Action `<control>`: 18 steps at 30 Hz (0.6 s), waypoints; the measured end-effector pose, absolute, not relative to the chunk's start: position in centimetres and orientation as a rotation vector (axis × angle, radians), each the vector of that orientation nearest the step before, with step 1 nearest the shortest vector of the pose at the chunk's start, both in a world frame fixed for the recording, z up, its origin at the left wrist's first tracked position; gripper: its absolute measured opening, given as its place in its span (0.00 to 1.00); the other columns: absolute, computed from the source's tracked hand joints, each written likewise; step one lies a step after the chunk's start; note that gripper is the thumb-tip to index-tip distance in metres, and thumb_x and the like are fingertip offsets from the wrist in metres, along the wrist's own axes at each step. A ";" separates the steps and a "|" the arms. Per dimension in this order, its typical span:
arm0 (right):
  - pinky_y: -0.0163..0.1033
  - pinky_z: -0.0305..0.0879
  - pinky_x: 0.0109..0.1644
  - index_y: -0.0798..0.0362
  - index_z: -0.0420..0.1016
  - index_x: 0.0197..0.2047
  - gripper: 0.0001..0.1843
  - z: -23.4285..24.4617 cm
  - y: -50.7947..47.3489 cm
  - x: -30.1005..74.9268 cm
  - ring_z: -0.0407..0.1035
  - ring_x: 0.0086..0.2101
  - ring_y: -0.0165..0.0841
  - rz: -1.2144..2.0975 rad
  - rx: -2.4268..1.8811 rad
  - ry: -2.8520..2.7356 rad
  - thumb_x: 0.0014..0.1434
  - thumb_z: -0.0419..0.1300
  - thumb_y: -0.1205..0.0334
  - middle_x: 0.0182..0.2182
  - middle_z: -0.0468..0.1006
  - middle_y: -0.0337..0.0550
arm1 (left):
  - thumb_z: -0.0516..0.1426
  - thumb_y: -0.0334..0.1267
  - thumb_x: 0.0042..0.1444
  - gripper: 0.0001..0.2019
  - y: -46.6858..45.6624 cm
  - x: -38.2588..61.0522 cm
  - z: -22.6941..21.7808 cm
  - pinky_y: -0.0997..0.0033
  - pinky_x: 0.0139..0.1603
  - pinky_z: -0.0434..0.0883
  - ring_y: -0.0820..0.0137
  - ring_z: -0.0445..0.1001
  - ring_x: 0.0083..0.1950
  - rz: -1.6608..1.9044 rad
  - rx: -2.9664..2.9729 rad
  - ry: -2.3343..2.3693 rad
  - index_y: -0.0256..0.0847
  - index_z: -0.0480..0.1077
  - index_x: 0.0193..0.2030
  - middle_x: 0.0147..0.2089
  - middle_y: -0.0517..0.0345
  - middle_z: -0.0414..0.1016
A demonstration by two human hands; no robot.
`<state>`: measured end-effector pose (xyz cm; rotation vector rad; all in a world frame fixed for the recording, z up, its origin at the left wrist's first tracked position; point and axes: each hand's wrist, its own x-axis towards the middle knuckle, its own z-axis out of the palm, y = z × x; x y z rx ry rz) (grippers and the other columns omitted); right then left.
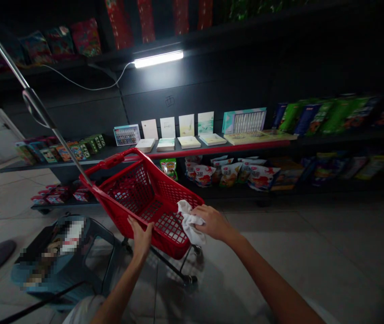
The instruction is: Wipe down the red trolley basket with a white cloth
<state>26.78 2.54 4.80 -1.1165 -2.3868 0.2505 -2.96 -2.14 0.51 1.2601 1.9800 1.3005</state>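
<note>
White cloth (188, 222) is bunched at the right-hand end of the red shopping cart (178, 251), over the end rim, looks to be touching it. Right hand (212, 221) has the cloth, fingers clamped on it, loose folds hanging past the grip. Left hand (140, 237) is on the near side of the cart, thumb and forefinger apart at the rim; cannot tell if they close on it. Step looks like wiping the rim

To do it well: fold the loose cloth into a flat pad, keep it under the fingertips, follow the rim in long even strokes. Lattice holes could snag a dangling corner, so gather it in. Cart stands on wheels (189, 280) and may roll or swing under a push; a firm left hand on the near side should steady it, pressure better downward than sideways

Around: stool (65, 273) near the cart's left, metal pole (2, 48) crossing in front of the handle end, so leave elbow room there. Behind, shelf (255, 146) with booklets (189, 142), snack bags (204, 176) lower down; avoid bumping those. Tube light (159, 59) above, floor side fairly dim
</note>
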 end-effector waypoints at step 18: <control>0.43 0.66 0.54 0.51 0.78 0.49 0.15 4.6 -3.3 22.7 0.70 0.47 0.40 0.278 -1.011 -2.335 0.60 0.69 0.57 0.47 0.80 0.46 | 0.58 0.49 0.58 0.48 -1.3 -5.8 0.3 0.57 0.81 0.39 0.56 0.37 0.83 1.404 1.373 1.879 0.34 0.42 0.79 0.82 0.42 0.39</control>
